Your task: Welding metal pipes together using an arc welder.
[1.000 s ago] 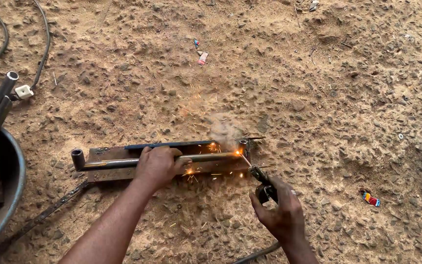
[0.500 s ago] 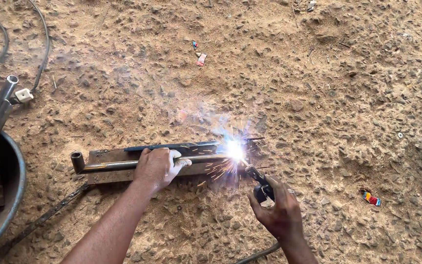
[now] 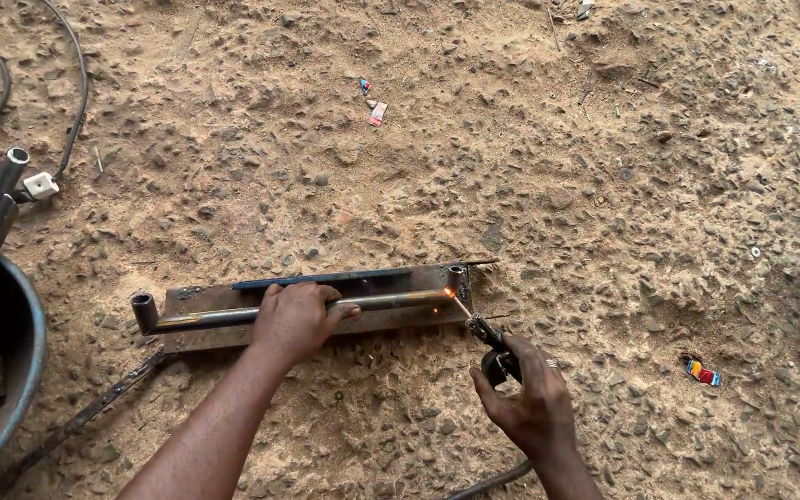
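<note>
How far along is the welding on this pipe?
Done: the pipe lies on the flat plate, pinned by the left hand. In hand: the right hand touches the welding rod to the pipe's glowing right end. Left: its left end shows no glow.

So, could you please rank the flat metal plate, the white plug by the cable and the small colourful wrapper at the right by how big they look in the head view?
1. Flat metal plate, clearly largest.
2. White plug and colourful wrapper look alike; unranked.
</note>
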